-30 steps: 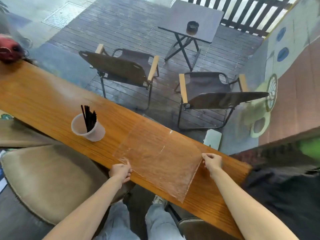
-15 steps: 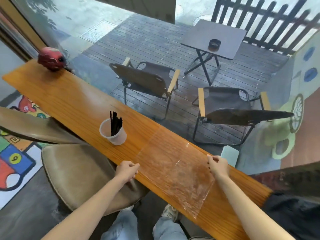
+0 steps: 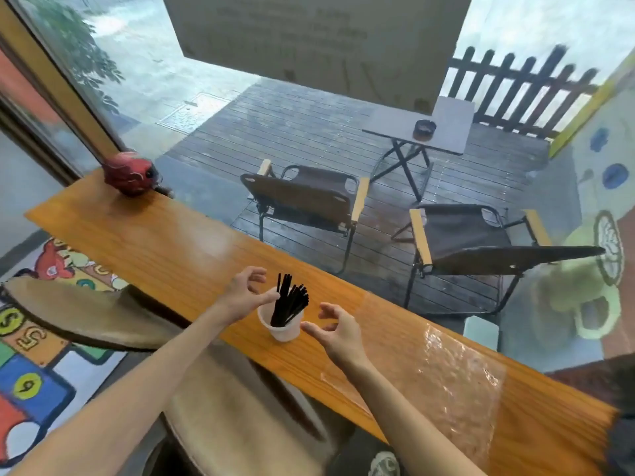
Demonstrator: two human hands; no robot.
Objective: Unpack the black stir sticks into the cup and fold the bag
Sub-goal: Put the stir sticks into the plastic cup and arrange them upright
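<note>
At frame centre the cup (image 3: 283, 326) holds the sticks (image 3: 288, 302). Left hand (image 3: 242, 297) and right hand (image 3: 338, 329) flank it, fingers spread, gripping nothing. The bag (image 3: 443, 379) lies flat, lower right, on the counter (image 3: 165, 242).

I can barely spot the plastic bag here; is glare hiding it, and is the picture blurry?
Head view: the clear bag shows mainly by white glare patches on the wooden counter; the fence and far background look motion-smeared; wide-angle lens bends the counter edges.
</note>
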